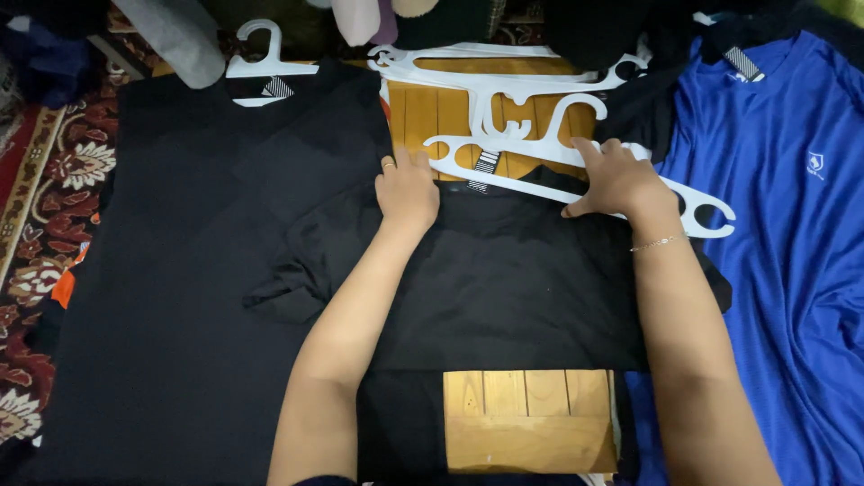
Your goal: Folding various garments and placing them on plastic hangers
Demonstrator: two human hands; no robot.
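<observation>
Black T-shirt (504, 279) lies folded on a wooden board (526, 418), between a larger black shirt (180, 270) and a blue shirt (792, 252). Left hand (407, 191) presses flat on its collar edge, fingers spread; right hand (621, 180) rests open on a white hanger (684, 205) at the neckline.

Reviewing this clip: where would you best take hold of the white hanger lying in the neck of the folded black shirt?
Probably the white hanger at its hooked right end, from the right: that end juts clear of the black shirt, beside the right hand.
</observation>
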